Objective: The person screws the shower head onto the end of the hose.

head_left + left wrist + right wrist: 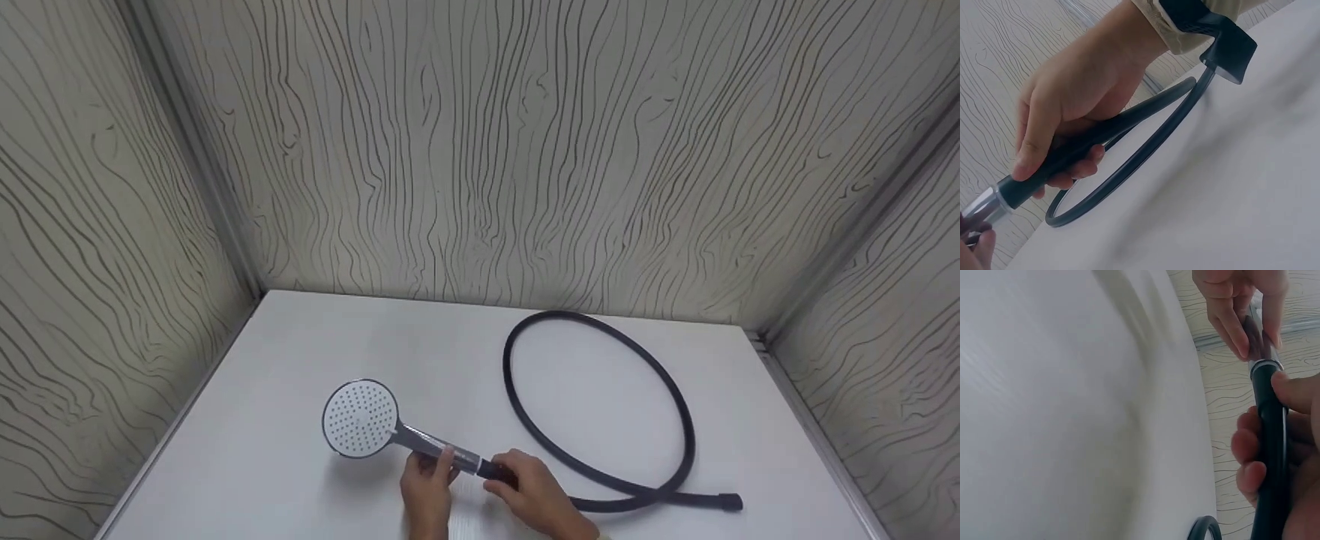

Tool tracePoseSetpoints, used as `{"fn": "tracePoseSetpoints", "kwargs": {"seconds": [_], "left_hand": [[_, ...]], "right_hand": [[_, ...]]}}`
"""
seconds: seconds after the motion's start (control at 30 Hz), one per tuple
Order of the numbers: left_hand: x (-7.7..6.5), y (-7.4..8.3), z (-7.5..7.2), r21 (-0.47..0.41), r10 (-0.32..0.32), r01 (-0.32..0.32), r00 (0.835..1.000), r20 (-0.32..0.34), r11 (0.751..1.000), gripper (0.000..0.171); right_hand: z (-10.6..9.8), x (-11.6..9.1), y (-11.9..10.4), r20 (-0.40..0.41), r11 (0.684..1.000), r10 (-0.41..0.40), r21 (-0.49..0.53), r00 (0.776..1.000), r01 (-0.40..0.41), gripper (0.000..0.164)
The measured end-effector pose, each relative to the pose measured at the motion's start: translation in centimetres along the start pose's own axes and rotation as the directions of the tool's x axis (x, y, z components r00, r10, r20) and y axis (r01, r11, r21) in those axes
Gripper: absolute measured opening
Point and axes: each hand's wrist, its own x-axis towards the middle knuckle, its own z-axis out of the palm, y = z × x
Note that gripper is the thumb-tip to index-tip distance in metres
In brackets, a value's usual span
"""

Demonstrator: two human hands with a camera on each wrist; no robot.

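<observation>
shower head [360, 418] and black hose [600, 397] being joined on the white table [262, 450].
left hand [427, 484] is pinching the chrome handle, right hand [525, 487] is curling around the hose end; a crooked start may be cross-threading the nut, or the slick handle slipping.

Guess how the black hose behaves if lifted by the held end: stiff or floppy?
Probably floppy but springy: the hose lies in one smooth loop on the table, no kinks. Its free end would likely trail and swing. The surface looks smooth, perhaps slippery, though the right hand grips it fully.
</observation>
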Motion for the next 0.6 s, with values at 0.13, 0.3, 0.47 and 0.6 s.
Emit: {"fn": "tracePoseSetpoints", "kwargs": {"seconds": [0.13,0.3,0.47,0.6], "left_hand": [[-0.04,-0.1,0.07,-0.01,0.002,-0.002,1.0,-0.005,1.0,0.04],[-0.21,-0.4,-0.1,-0.013,-0.004,0.004,1.0,0.003,1.0,0.041],[-0.05,-0.44,-0.37,-0.017,0.003,-0.003,1.0,0.006,1.0,0.039],[0.01,-0.4,-0.41,-0.03,-0.003,0.002,1.0,-0.01,1.0,0.039]], "right_hand": [[0.7,-0.26,-0.24,-0.123,1.0,0.01,-0.027,0.992,-0.014,0.029],[1.1,-0.63,0.03,-0.187,0.992,-0.1,-0.092,0.977,0.084,0.015],[0.4,-0.2,0.29,-0.043,0.99,-0.123,-0.082,0.991,0.119,0.022],[0.17,0.08,0.29,0.036,0.999,-0.047,0.009,0.998,0.047,0.023]]}}
